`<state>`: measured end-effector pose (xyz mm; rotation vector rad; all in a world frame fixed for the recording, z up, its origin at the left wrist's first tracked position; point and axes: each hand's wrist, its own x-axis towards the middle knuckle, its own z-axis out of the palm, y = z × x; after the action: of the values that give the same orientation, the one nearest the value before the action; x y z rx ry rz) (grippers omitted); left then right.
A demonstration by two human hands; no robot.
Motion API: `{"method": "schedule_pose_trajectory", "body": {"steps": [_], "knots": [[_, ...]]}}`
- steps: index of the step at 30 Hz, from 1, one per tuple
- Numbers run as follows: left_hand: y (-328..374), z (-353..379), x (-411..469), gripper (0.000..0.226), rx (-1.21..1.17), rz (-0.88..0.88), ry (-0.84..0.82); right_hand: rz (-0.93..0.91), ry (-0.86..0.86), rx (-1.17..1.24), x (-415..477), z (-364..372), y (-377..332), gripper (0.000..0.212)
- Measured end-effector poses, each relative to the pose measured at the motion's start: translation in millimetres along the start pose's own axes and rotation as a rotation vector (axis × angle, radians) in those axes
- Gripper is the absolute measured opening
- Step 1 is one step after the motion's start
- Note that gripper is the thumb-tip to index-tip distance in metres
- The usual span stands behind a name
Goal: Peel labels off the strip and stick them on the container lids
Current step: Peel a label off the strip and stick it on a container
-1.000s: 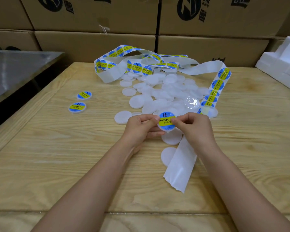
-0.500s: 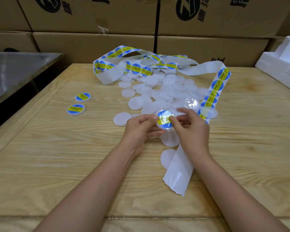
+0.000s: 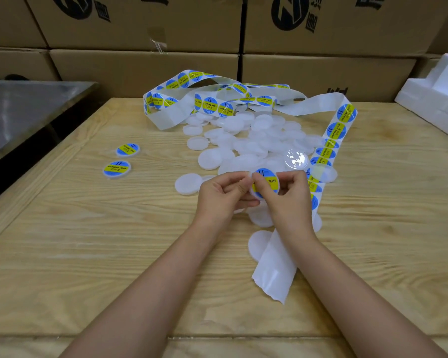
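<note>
Pale, grained pine boarding is forming the wide wooden table on which everything is being laid out. A round white plastic lid bearing a blue and yellow label is being held just above the table, near its middle, between the two hands. The left hand is being closed on the lid's left edge with thumb and fingertips, and the right hand is being pressed onto the label face with its thumb while its fingers are gripping the lid from the right.

A long white backing strip carrying round blue and yellow labels is being looped across the far part of the table; its bare, emptied end is being passed under the right wrist and is lying towards the near edge. A loose heap of plain white round lids is being spread beneath the strip, beyond the hands, and one clear glossy disc is lying on it. Two finished labelled lids are being kept well apart from the heap, on the left side of the table.

Brown cardboard cartons printed with black marks are being stacked as a wall behind the table. A grey metal worktop is being shown at the left, and white foam blocks are being stored at the right edge.
</note>
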<state>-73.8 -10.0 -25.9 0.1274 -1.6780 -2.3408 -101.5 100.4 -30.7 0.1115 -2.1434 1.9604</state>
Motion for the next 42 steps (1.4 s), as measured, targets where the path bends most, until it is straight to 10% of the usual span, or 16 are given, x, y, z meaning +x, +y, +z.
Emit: {"method": "schedule_pose_trajectory", "body": {"steps": [30, 42], "knots": [[0, -11, 4, 0.018, -0.025, -0.025, -0.005, -0.132, -0.024, 0.022, 5, -11, -7, 0.023], [40, -138, 42, 0.026, 0.657, 0.307, 0.836, -0.225, 0.155, -0.350, 35, -45, 0, 0.015]]}}
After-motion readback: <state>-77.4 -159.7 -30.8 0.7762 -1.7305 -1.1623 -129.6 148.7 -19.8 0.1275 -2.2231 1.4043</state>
